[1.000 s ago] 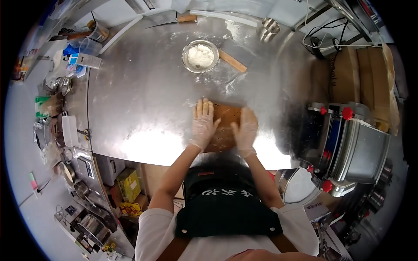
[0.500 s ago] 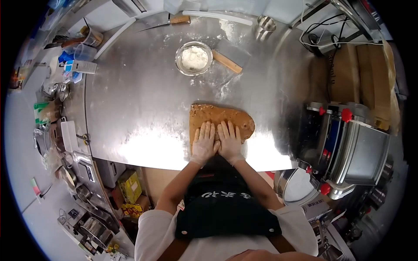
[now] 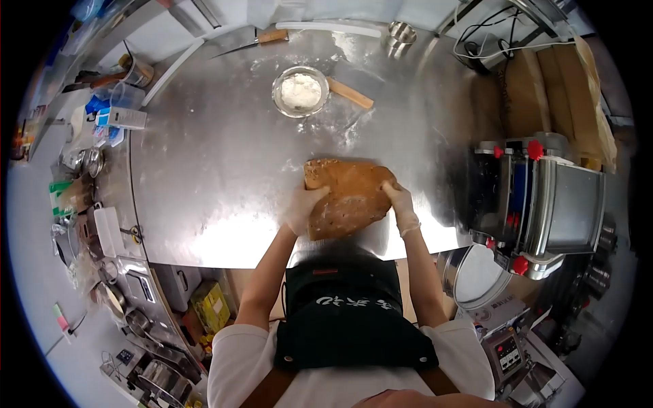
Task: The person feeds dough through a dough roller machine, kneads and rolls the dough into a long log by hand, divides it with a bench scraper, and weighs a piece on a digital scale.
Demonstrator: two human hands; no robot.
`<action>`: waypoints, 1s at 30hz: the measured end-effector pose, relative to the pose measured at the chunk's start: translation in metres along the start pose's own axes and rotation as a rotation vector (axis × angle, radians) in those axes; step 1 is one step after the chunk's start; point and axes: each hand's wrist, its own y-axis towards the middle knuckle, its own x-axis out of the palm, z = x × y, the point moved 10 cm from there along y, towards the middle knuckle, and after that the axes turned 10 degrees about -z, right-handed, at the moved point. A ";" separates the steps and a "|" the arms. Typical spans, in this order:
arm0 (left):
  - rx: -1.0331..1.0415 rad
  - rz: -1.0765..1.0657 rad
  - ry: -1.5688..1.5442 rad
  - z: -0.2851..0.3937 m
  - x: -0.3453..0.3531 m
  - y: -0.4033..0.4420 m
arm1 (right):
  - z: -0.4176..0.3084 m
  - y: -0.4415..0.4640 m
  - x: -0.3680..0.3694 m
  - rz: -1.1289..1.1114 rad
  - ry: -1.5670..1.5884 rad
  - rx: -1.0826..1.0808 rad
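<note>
A flat slab of brown dough [image 3: 350,197] with small lumps in it lies on the steel table, near the front edge. My left hand [image 3: 304,206], in a clear glove and blurred, grips the dough's left side with the thumb on top. At the right side, my right hand [image 3: 400,202], also gloved, holds the edge, thumb on top and fingers at the rim or beneath. Beyond the dough, a metal bowl [image 3: 277,96] holds white flour. A scraper with a wooden handle [image 3: 351,93] lies beside the bowl.
A knife [image 3: 273,37] lies at the far edge of the steel table [image 3: 204,149], with metal cups [image 3: 400,37] further right. Tubs and a carton [image 3: 127,117] stand on the left. A steel machine with red knobs [image 3: 575,207] and brown sacks [image 3: 524,92] are on the right.
Both hands have gone from pressing flat on the dough's near part to its left and right sides and taken hold of it. The dough's outline has changed, its near edge now narrower and slanted.
</note>
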 end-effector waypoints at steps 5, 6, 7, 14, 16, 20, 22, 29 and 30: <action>0.168 -0.019 0.084 0.001 0.026 -0.021 | -0.004 -0.026 0.032 -0.003 0.060 -0.234; 0.116 -0.039 0.066 0.005 0.032 -0.024 | -0.006 -0.028 0.038 -0.001 0.114 -0.265; 0.143 -0.054 0.024 0.014 0.036 -0.029 | -0.012 -0.032 0.040 0.006 0.131 -0.302; 0.273 -0.235 -0.130 0.086 0.142 -0.061 | -0.117 -0.136 -0.043 0.170 0.096 -0.312; 0.283 -0.326 -0.169 0.100 0.204 -0.059 | -0.185 -0.191 -0.108 0.270 0.011 -0.510; 0.374 -0.690 -0.274 0.174 0.383 -0.069 | -0.335 -0.319 -0.248 0.453 -0.131 -0.757; 0.400 -0.807 -0.326 0.207 0.479 -0.078 | -0.392 -0.362 -0.299 0.477 -0.137 -0.805; 0.336 -0.964 -0.466 0.166 0.697 -0.008 | -0.419 -0.341 -0.500 0.465 -0.068 -0.779; 0.300 -0.996 -0.408 0.159 0.704 -0.004 | -0.408 -0.327 -0.525 0.491 -0.115 -0.750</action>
